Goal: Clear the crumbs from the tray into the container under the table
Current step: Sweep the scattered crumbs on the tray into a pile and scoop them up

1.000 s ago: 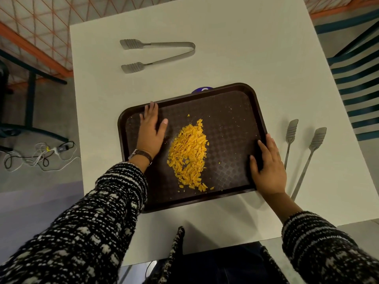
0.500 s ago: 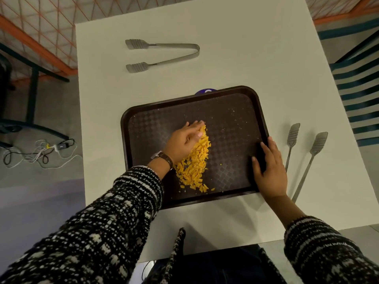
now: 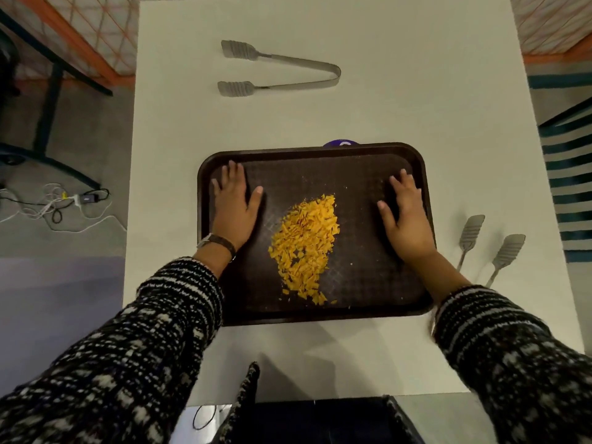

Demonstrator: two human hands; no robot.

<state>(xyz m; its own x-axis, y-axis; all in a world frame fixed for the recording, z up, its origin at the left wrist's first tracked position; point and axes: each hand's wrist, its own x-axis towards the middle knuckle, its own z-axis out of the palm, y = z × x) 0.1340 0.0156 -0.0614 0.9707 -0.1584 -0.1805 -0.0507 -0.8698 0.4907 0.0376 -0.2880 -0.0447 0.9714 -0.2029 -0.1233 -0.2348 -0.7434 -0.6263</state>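
Off the worktop's left edge you see grey floor with a tangle of cables [image 3: 57, 203] and a dark frame leg. The white worktop [image 3: 368, 100] carries 3 items. Near its far edge lies 1 pair of metal tongs [image 3: 282, 70], blades pointing left. The dark brown tray [image 3: 352, 161] sits in the middle, towards the near edge, with something purple [image 3: 341, 143] peeking out at its far rim. Your left hand [image 3: 235, 206] lies flat on the tray's left side, fingers straight and thumb spread, holding nothing. The orange crumbs [image 3: 306, 248] are heaped in the tray's centre, between your 2 hands and touching neither. Your right hand [image 3: 405, 216] lies flat on the tray's right side, fingers spread. A 2nd pair of tongs [image 3: 490, 248] rests by the right edge, just beside the tray. Beyond it are striped teal slats [image 3: 570, 174].
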